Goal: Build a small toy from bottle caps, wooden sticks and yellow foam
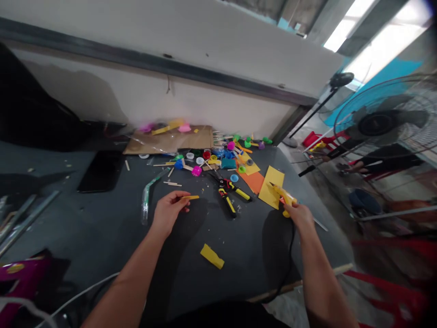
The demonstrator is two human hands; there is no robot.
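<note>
Pinched between the thumb and fingers of my left hand (170, 210) is a thin yellow-orange strip (191, 197), its tip pointing right; whether it is paper or wood I cannot tell. My right hand (299, 216) is closed round the handle of a yellow hot glue gun (286, 197), whose dark nozzle points left above a yellow sheet of paper (272, 186). A black cord runs down from the gun. Between the hands, red-and-black pliers with yellow grips (228, 193) lie spread on the table. Nearer me lies a torn yellow paper piece (212, 256).
Bottle caps, small sticks and colored bits crowd the back of the dark table (112, 223), beside a cardboard piece (146, 142). A black phone (101, 171) and a clear bent plastic piece (146, 200) lie left. A fan (378, 123) stands off to the right.
</note>
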